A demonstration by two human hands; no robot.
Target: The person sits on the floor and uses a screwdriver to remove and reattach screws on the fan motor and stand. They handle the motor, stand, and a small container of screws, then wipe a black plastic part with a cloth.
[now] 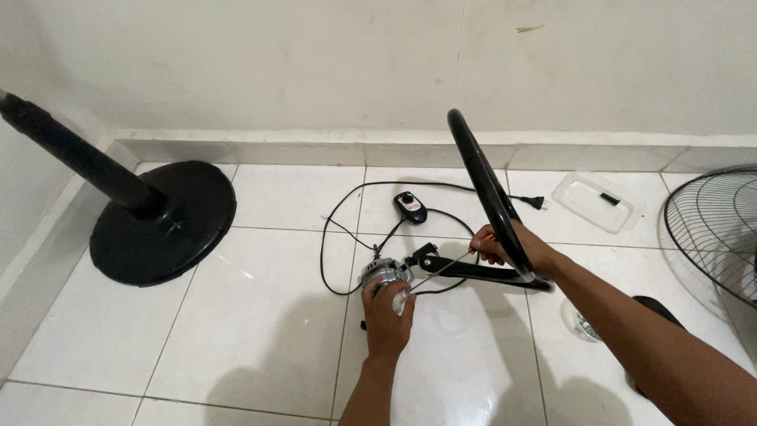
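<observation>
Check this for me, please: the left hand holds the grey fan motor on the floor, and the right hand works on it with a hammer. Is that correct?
Not quite. The head view shows the right hand holding a screwdriver, not a hammer, its tip at the grey fan motor. The left hand does hold that motor on the floor.

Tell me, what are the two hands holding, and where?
The left hand grips the silver fan motor around its body. The right hand holds a screwdriver by its handle end.

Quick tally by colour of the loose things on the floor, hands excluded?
Black: 4, stand base, ring frame, cable with switch box, wire grille
Silver: 2, motor, screwdriver
Clear: 1, plastic tray
Total: 7
</observation>
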